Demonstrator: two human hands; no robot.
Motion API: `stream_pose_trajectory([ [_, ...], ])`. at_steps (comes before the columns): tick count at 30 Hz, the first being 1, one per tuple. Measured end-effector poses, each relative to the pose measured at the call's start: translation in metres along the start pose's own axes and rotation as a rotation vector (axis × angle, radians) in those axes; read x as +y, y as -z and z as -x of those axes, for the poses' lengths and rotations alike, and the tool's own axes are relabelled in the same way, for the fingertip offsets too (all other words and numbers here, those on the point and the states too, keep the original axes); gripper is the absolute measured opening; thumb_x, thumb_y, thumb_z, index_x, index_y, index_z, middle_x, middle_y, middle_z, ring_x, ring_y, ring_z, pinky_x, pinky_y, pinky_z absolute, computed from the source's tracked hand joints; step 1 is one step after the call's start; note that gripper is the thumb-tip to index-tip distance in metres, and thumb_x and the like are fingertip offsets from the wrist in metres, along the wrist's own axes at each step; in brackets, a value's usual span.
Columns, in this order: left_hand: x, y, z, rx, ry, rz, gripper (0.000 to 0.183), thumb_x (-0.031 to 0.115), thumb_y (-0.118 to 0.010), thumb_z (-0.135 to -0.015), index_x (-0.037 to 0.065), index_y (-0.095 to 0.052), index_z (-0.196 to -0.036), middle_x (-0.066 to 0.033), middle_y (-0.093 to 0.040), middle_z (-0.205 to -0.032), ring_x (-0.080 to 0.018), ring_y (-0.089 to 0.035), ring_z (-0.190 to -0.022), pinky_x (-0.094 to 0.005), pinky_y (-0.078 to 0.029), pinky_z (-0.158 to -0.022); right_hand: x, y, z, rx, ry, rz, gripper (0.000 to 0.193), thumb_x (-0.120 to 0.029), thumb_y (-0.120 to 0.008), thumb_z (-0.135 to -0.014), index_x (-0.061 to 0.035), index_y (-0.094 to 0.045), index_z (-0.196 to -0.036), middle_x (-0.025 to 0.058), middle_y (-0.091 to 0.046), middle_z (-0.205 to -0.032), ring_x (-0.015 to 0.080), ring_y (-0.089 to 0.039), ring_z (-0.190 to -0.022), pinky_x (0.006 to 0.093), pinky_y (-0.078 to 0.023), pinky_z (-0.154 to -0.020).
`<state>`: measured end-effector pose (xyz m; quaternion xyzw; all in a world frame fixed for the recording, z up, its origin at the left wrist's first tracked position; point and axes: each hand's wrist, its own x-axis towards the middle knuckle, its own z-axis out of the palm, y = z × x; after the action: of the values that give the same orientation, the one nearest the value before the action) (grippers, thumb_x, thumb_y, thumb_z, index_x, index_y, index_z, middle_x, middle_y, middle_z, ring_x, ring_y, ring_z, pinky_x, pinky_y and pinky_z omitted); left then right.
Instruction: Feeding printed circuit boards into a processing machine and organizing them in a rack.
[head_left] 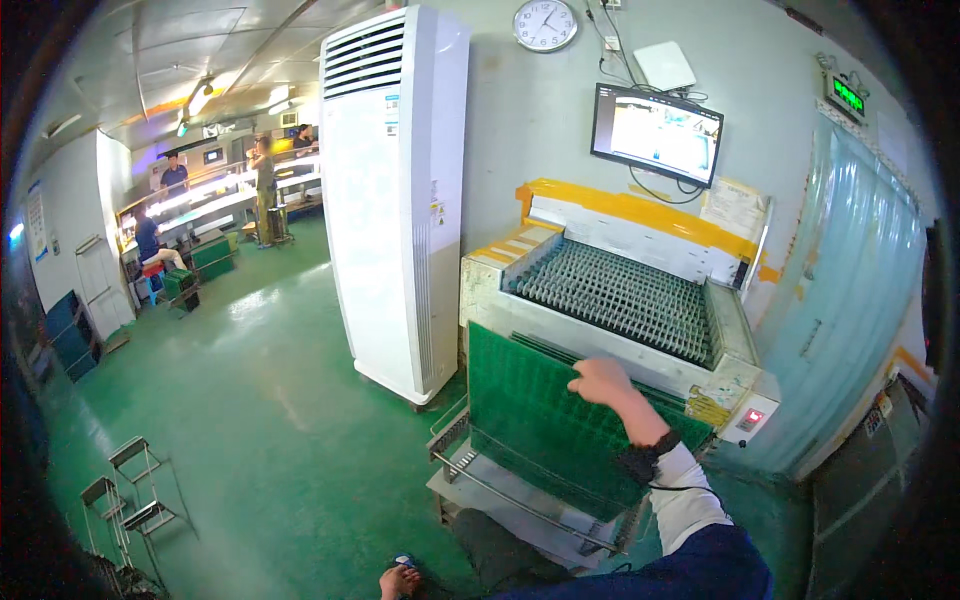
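My right hand (600, 382) is closed at the top edge of a large green panel (540, 415), fingertips bent over the edge. The panel looks like a circuit board sheet and stands upright, leaning in a metal rack (500, 497) in front of me. Behind it, the edges of further panels show. A dark band circles my right wrist, with a thin cord running from it. At the lower edge, my left hand (400, 582) is partly in view with its fingers curled. A small dark and blue thing is beside it; whether the hand holds anything is unclear.
Beyond the rack stands a conveyor machine (610, 300) with rows of rollers. A tall white air conditioner (390, 210) is left of it. Strip curtains (850, 270) hang at right. Low metal stands (135, 490) are on the floor at left. Several people work at far benches.
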<state>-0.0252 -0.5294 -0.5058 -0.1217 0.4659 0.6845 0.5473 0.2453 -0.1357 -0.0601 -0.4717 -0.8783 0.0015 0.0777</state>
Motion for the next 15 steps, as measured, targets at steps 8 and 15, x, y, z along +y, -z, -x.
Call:
stream_pose_trajectory([
  [8,-0.002,-0.02,0.012,0.07,-0.059,-0.113,0.018,0.017,-0.056,-0.09,0.011,-0.058,-0.073,0.003,-0.05,-0.063,-0.0115,-0.042,-0.053,-0.0257,-0.033,-0.049,0.09,0.079,0.004,0.209,-0.06,-0.53,0.028,-0.02,-0.068,-0.076,0.0029,-0.065,-0.092,0.0107,-0.068,-0.085,0.0226,-0.064,-0.077,0.0358,-0.049,-0.07],
  [15,-0.016,-0.041,0.002,-0.003,-0.011,-0.204,0.02,0.019,-0.054,-0.09,0.008,-0.059,-0.074,0.0009,-0.053,-0.062,-0.0128,-0.046,-0.053,-0.0269,-0.037,-0.05,0.191,0.076,0.027,0.652,-0.327,-1.769,0.039,-0.012,-0.063,-0.086,-0.004,-0.05,-0.122,0.0127,-0.06,-0.112,0.028,-0.061,-0.097,0.0442,-0.05,-0.082],
])
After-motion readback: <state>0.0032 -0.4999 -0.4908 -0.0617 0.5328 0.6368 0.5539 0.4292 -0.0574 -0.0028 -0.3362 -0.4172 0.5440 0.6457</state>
